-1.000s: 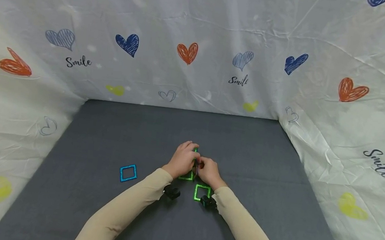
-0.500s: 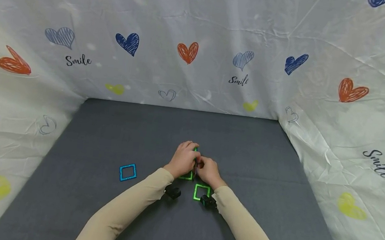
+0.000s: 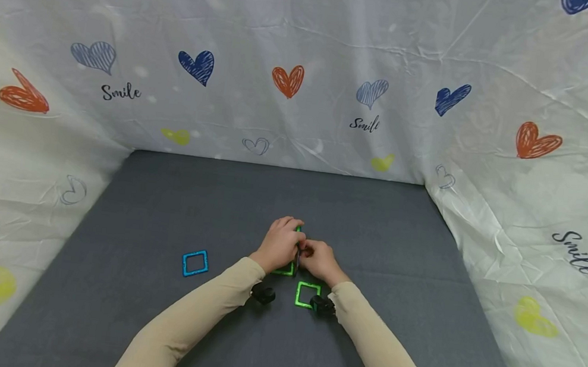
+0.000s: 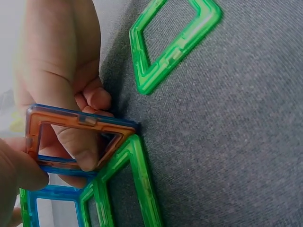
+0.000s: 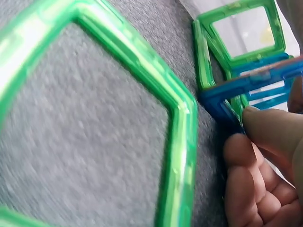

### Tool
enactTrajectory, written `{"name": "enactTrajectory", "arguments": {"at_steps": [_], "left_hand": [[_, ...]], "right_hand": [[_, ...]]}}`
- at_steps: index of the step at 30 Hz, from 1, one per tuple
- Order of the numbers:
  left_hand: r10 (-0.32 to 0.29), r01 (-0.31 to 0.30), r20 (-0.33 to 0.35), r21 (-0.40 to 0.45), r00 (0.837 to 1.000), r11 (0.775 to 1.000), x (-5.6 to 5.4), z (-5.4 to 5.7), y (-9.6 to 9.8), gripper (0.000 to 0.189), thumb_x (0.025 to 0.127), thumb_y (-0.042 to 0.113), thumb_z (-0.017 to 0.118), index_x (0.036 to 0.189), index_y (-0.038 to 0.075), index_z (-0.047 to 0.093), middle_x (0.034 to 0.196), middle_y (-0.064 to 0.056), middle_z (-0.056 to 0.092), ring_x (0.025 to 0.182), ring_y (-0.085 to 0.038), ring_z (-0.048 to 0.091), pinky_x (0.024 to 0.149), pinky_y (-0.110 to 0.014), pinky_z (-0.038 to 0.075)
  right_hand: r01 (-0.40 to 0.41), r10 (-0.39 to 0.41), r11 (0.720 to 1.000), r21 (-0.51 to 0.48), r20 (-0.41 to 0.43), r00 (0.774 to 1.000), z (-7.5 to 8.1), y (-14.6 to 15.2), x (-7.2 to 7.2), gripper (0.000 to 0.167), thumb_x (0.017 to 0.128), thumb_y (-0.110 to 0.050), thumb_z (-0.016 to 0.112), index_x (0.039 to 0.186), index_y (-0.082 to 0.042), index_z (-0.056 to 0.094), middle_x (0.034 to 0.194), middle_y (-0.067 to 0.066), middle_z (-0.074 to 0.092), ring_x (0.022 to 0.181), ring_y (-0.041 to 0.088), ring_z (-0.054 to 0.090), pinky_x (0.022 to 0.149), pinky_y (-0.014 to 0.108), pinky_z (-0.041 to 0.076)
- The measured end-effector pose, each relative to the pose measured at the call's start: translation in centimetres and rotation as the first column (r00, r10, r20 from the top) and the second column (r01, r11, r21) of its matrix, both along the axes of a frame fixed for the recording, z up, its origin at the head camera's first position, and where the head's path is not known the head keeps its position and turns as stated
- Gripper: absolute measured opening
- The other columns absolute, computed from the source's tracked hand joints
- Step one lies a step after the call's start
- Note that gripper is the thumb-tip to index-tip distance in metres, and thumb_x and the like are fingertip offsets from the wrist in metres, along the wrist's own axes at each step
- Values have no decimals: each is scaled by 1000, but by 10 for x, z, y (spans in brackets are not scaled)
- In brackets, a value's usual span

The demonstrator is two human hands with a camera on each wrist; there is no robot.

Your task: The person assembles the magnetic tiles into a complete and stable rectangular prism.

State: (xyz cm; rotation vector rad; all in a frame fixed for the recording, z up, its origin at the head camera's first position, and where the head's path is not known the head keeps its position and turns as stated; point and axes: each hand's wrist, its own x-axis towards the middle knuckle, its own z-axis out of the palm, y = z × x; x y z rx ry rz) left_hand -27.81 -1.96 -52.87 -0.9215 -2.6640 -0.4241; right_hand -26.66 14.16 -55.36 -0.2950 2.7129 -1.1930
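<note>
Magnetic tiles form a small construction on the dark cloth between my hands. My left hand (image 3: 279, 245) grips it, its fingers over an upright green tile (image 5: 246, 33). The left thumb touches the end of an orange tile (image 4: 61, 117), which stands on edge with a blue tile (image 5: 251, 84) along it. My right hand (image 3: 320, 259) pinches these two between thumb and fingers, near the edge of a green tile (image 4: 144, 184). Another blue tile (image 4: 57, 190) stands behind. The hands hide much of the construction in the head view.
A loose green square tile (image 3: 300, 295) lies flat by my right wrist. Farther left lies a loose blue square tile (image 3: 195, 263). White sheeting (image 3: 278, 128) with printed hearts encloses the back and sides of the dark table cloth (image 3: 152, 204).
My right wrist has shifted slightly to the right, while its fingertips stay at the tiles. The left hand keeps nearly the same place, and the loose tiles have not moved.
</note>
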Motion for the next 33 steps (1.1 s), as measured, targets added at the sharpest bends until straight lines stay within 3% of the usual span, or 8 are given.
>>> {"name": "enactTrajectory", "arguments": {"at_steps": [7, 12, 14, 19, 21, 23, 28, 33], "left_hand": [[-12, 13, 34, -20, 999, 1000, 1, 2, 0, 22, 92, 1, 64, 86, 19, 76, 133, -12, 65, 129, -34, 57, 110, -55, 47], [-50, 48, 70, 33, 996, 998, 10, 8, -2, 23, 88, -1, 66, 100, 14, 77, 133, -16, 65, 130, -40, 56, 112, -59, 44], [-69, 64, 67, 68, 995, 996, 17, 12, -2, 25, 86, -2, 67, 104, 12, 76, 134, -18, 65, 130, -42, 56, 113, -61, 43], [-170, 176, -53, 149, 984, 973, 41, 15, -4, 30, 82, -1, 66, 107, 12, 74, 124, -13, 68, 118, -31, 62, 104, -49, 51], [-220, 234, -105, 157, 970, 959, 53, 11, -6, 30, 80, -1, 67, 106, 13, 74, 116, -8, 69, 109, -24, 64, 96, -41, 54], [-261, 275, -108, 143, 959, 951, 66, 6, -9, 28, 80, 0, 69, 104, 13, 73, 109, -4, 68, 102, -20, 63, 91, -37, 54], [-300, 297, 35, 58, 953, 953, 87, -11, -20, 27, 86, 8, 72, 112, 12, 73, 112, -4, 67, 102, -19, 63, 89, -34, 55], [-316, 319, 88, -21, 945, 947, 93, -22, -20, 35, 88, 14, 71, 123, 10, 70, 124, -9, 65, 115, -22, 63, 97, -35, 55]], "right_hand": [[-22, 23, 999, -30, 42, 999, 2, 3, -2, 10, 88, -3, 66, 86, -12, 71, 70, 0, 64, 60, 12, 52, 60, 25, 42], [-20, 21, 1000, -2, 64, 998, 4, 3, -1, 13, 91, -5, 66, 100, -10, 74, 73, 2, 64, 61, 13, 52, 60, 26, 41], [-24, 23, 999, 23, 48, 999, 4, 3, -2, 15, 92, -5, 66, 103, -9, 74, 73, 1, 63, 62, 13, 51, 61, 26, 41], [-51, 53, 996, 67, -32, 998, 5, 4, -5, 8, 93, -9, 65, 91, -6, 72, 74, 3, 62, 65, 12, 47, 64, 26, 39], [-47, 48, 997, 62, -23, 999, 6, 3, -6, 8, 93, -11, 67, 94, -5, 73, 77, 5, 66, 67, 12, 51, 64, 25, 43], [-43, 44, 998, 47, -10, 999, 5, 3, -6, 17, 92, -9, 68, 107, -5, 75, 86, 6, 72, 71, 12, 57, 67, 26, 48], [-21, 21, 1000, 14, 48, 999, 4, 2, -6, 24, 90, -6, 67, 112, -4, 74, 79, 3, 71, 66, 11, 60, 65, 26, 49], [-16, 16, 1000, -6, 66, 998, 3, 2, -4, 22, 90, -5, 67, 111, -4, 74, 76, 2, 69, 63, 11, 59, 61, 25, 47]]}}
